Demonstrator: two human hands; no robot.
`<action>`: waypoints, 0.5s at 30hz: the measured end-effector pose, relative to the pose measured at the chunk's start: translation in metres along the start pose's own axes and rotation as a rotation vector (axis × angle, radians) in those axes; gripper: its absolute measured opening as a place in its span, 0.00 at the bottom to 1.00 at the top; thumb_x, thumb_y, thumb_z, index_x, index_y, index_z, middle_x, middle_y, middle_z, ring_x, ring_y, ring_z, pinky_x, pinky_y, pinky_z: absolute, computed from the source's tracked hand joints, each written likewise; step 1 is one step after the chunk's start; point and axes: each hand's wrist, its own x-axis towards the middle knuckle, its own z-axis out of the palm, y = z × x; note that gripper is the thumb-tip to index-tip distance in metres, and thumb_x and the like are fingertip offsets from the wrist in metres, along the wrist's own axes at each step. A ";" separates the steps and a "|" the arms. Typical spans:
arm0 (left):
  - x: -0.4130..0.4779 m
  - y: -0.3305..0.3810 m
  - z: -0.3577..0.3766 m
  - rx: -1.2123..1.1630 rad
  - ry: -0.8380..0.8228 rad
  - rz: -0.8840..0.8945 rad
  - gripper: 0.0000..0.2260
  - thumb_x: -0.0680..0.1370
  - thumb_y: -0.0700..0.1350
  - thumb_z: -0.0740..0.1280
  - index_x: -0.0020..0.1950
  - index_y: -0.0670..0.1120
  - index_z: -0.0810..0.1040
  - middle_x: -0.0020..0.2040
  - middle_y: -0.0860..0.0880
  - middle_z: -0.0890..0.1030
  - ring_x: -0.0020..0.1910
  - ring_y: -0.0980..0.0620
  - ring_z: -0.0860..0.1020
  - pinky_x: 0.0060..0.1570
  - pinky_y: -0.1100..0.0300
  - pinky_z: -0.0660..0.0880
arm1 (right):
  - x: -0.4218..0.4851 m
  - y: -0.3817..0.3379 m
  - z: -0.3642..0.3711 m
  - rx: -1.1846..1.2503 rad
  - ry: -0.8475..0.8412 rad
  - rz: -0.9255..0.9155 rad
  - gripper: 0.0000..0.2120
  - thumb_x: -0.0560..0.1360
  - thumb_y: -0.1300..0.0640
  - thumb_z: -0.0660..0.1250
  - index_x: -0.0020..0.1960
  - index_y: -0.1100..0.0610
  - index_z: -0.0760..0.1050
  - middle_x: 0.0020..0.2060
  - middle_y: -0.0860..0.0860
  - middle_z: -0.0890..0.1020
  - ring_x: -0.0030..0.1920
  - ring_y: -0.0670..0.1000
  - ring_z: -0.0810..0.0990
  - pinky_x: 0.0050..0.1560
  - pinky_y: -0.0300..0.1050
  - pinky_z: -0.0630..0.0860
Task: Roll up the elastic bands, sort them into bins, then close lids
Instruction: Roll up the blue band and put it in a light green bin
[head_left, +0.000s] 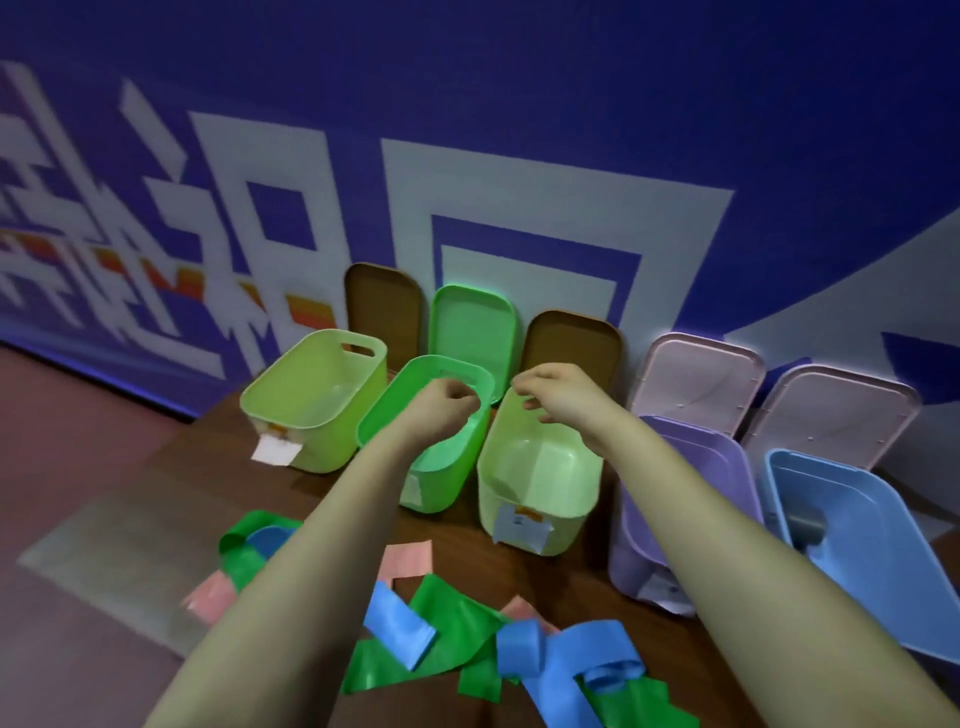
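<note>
Seen from the head, the left hand (449, 402) hovers over the green bin (447, 478), fingers curled into a fist with nothing visible inside; the right hand (553, 400) hangs above the pale green bin (540, 499) — fingers loosely bent, apart. Elastic bands (457, 639) — green, blue, pink — lie unrolled on the table (260, 488), nearer the person.

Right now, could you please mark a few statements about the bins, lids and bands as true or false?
1. The green lid leans against the wall, off its bin. True.
2. The bands are all rolled inside the purple bin. False: the bands lie loose on the table.
3. The left hand hovers over the green bin. True.
4. The blue bin stands farthest left. False: the blue bin is farthest right.
</note>
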 end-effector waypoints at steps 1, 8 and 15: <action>-0.001 -0.010 -0.013 0.038 -0.019 -0.014 0.06 0.78 0.41 0.62 0.49 0.43 0.78 0.45 0.43 0.79 0.42 0.48 0.76 0.39 0.60 0.72 | 0.001 -0.007 0.012 -0.081 -0.052 -0.012 0.11 0.77 0.57 0.64 0.55 0.61 0.79 0.45 0.54 0.79 0.45 0.50 0.76 0.39 0.41 0.70; -0.002 -0.075 -0.089 0.285 -0.207 -0.057 0.12 0.79 0.44 0.62 0.57 0.37 0.78 0.47 0.44 0.79 0.42 0.49 0.76 0.39 0.60 0.73 | 0.020 -0.033 0.097 -0.543 -0.373 0.019 0.14 0.77 0.52 0.64 0.56 0.61 0.77 0.49 0.56 0.81 0.44 0.51 0.78 0.43 0.45 0.73; 0.018 -0.125 -0.128 0.465 -0.505 -0.054 0.11 0.79 0.46 0.62 0.54 0.41 0.78 0.46 0.46 0.79 0.40 0.50 0.75 0.38 0.60 0.73 | 0.028 -0.021 0.154 -0.684 -0.609 0.274 0.15 0.77 0.54 0.64 0.58 0.62 0.76 0.47 0.52 0.79 0.39 0.49 0.76 0.36 0.40 0.74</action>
